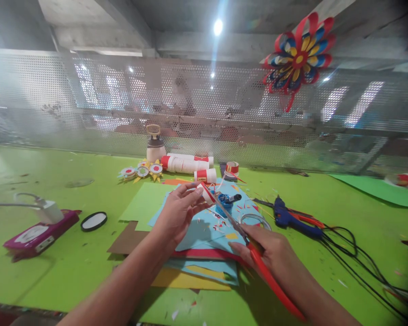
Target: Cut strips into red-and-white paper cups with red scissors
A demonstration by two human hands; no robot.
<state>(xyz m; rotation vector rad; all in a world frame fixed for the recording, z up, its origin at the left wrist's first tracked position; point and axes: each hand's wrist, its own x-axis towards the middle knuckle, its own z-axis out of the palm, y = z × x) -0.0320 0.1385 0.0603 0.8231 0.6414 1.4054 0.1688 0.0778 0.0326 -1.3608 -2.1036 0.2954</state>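
My left hand (182,210) pinches a small white-and-red paper cup piece (206,193), held above the sheets of coloured paper. Red-handled scissors (258,258) are in my right hand (270,246), with their blades pointing up and left to the edge of the cup piece. Whether the blades have paper between them I cannot tell. Below lies light blue paper (199,235) strewn with red, white and yellow scraps. A blue tape roll or small blue container (223,207) with a black-capped pen (234,198) sits just behind the blades.
A blue glue gun (292,219) and black cables (352,253) lie right. At left are a purple power strip (37,235) and a round black-rimmed disc (94,221). Stacked paper cups (187,164), flower-like paper pieces (143,171) and a spray bottle (155,147) stand behind.
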